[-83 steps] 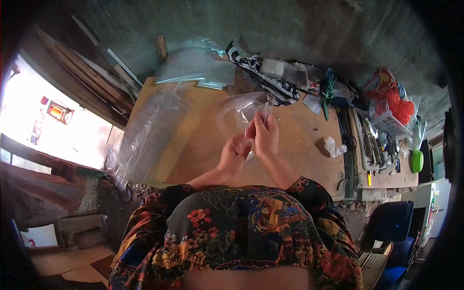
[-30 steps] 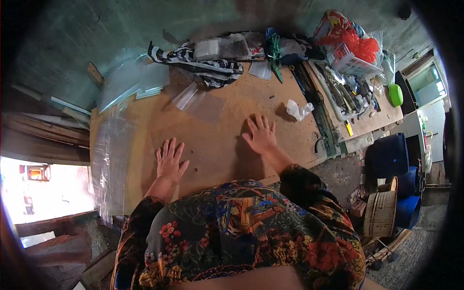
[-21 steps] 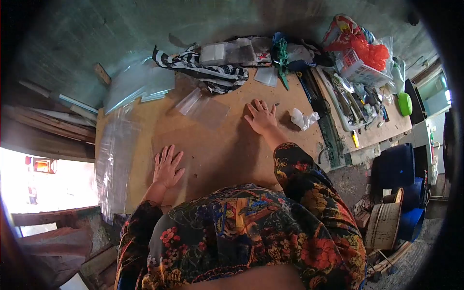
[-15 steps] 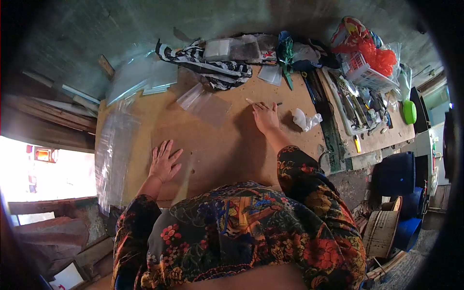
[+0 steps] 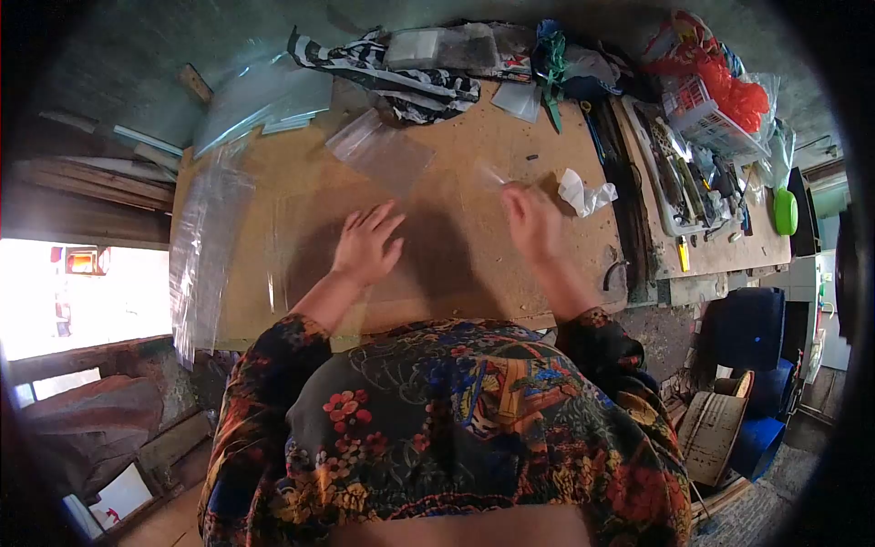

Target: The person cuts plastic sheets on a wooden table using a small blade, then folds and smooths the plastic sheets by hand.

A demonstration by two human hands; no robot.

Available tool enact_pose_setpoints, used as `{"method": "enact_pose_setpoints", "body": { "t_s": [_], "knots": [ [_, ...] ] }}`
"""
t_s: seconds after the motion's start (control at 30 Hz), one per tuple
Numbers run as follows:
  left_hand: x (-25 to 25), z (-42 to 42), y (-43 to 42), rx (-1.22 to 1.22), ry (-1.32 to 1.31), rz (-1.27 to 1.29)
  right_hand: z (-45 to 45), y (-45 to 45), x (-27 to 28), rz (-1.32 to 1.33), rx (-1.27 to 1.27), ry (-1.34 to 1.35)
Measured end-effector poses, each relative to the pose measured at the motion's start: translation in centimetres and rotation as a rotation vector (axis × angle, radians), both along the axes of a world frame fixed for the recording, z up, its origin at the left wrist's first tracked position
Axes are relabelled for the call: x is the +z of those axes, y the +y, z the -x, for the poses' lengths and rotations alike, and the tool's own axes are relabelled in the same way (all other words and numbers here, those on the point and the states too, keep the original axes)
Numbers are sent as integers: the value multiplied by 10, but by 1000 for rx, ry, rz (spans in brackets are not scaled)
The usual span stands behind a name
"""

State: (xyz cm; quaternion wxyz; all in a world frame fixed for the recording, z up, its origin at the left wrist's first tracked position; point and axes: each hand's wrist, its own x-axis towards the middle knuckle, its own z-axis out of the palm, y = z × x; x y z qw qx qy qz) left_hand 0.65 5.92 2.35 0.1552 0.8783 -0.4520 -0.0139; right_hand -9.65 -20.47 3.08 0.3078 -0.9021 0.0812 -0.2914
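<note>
My left hand [image 5: 366, 244] is over the tan work board [image 5: 246, 301], fingers spread and holding nothing. Near its fingertips a clear plastic bag [image 5: 387, 157] lies flat. My right hand [image 5: 536, 223] is blurred, its fingers drawn together in a pinch. A thin, clear, pale sliver [image 5: 493, 174] sticks out from those fingertips; its kind is too smeared to make out. Just right of this hand rests a crumpled white tissue [image 5: 586, 193]. A small dark piece [image 5: 532, 157] lies on the board beyond the fingers.
Clear plastic sheets [image 5: 214, 237] cover the board's left side, with stacked glassy panes [image 5: 273, 100] behind. Along the back lies a black-and-white striped bag [image 5: 401, 87]. A tool tray [image 5: 674, 214] and a white basket [image 5: 715, 118] stand at right, near a yellow-handled tool [image 5: 683, 253].
My left hand has moved forward and right, off its flat rest on the board. The right hand has drawn back and closed, with the clear sliver at its fingertips. The view has shifted slightly.
</note>
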Motion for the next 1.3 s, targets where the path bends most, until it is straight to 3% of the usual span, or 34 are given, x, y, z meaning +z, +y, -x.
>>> {"method": "enact_pose_setpoints", "body": {
  "t_s": [0.03, 0.1, 0.2, 0.27, 0.37, 0.63, 0.9, 1.3],
  "knots": [
    [-1, 4, -15, 47, 132, 101, 3, 4, -8, 1, 0, 1],
    [-5, 10, -34, 91, 265, 203, 12, 13, -28, 455, 315, 67],
    [-20, 17, -47, 48, 233, 202, 26, 29, -49, 491, 359, 293],
    [-24, 23, -50, -14, 49, 1, 35, 35, -47, 426, 327, 314],
    [-30, 27, -52, -12, 5, -123, 40, 34, -31, 388, 299, 347],
    [-26, 18, -66, -30, -20, -199, 45, 30, -36, 354, 302, 340],
    [-24, 28, -68, 65, 26, -236, 53, 27, -37, 346, 82, 470],
    [-21, 35, -72, 152, 29, -240, 49, 29, -34, 351, -4, 586]
  ]
}}
